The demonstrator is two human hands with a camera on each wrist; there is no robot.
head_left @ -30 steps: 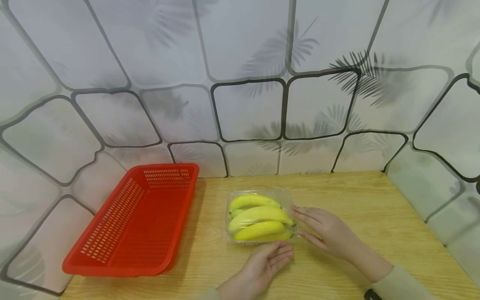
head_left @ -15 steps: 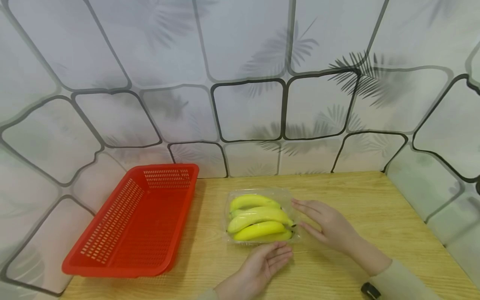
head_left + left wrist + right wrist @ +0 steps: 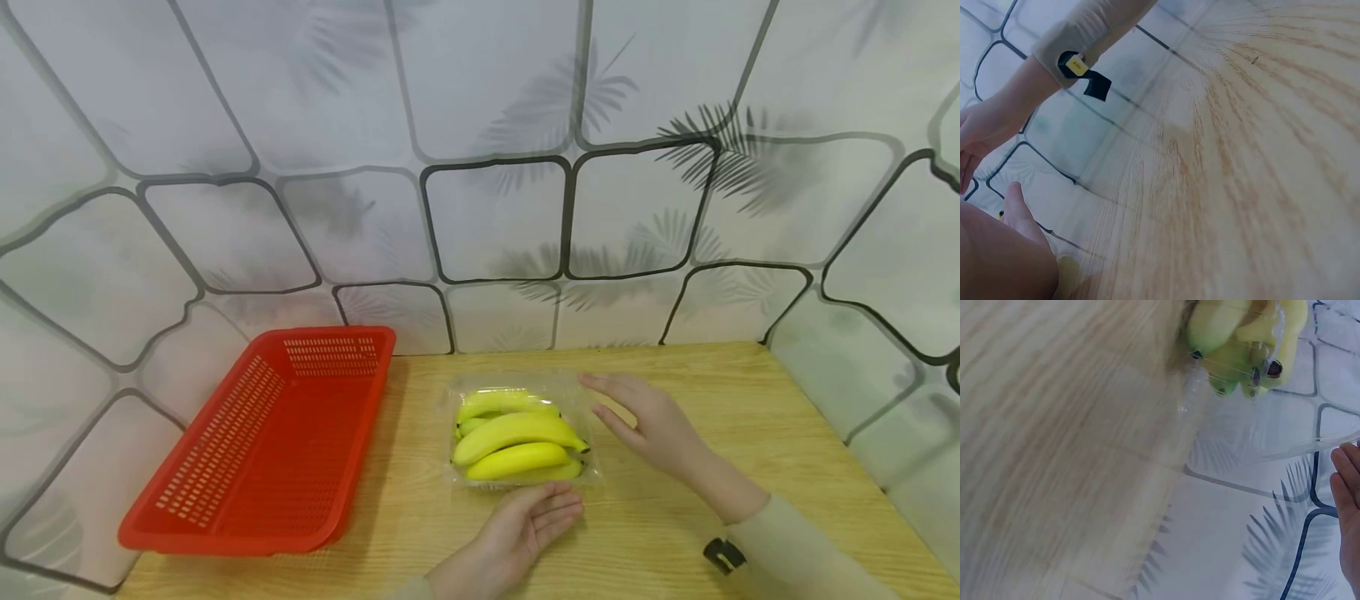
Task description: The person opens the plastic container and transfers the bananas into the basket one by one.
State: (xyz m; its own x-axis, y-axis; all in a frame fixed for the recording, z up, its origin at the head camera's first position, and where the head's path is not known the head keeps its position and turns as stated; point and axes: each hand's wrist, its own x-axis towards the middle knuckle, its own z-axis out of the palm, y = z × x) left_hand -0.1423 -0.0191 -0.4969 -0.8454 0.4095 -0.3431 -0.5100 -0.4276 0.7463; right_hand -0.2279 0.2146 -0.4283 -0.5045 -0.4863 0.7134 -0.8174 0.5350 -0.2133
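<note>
Slow and gentle does it

At the bottom middle of the frame, the left hand (image 3: 519, 535) is loosely spread near the front of the clear box (image 3: 495, 486). At lower right, the right hand (image 3: 658, 425) has straight fingers close to the lid (image 3: 562, 383); I can't tell if they touch it. The box, with bananas (image 3: 517, 437) inside, sits at lower middle. It seems best to move the lid softly while the left hand steadies the box

Bananas (image 3: 517, 432) yellow, dk. tips; container (image 3: 566, 386) clear; basket (image 3: 292, 454) red. Desk (image 3: 645, 546) lt. brown w/ wood grain. Wall (image 3: 491, 79) pale grey, dk. outlines + leaf prints; sleeve (image 3: 795, 542) beige.
</note>
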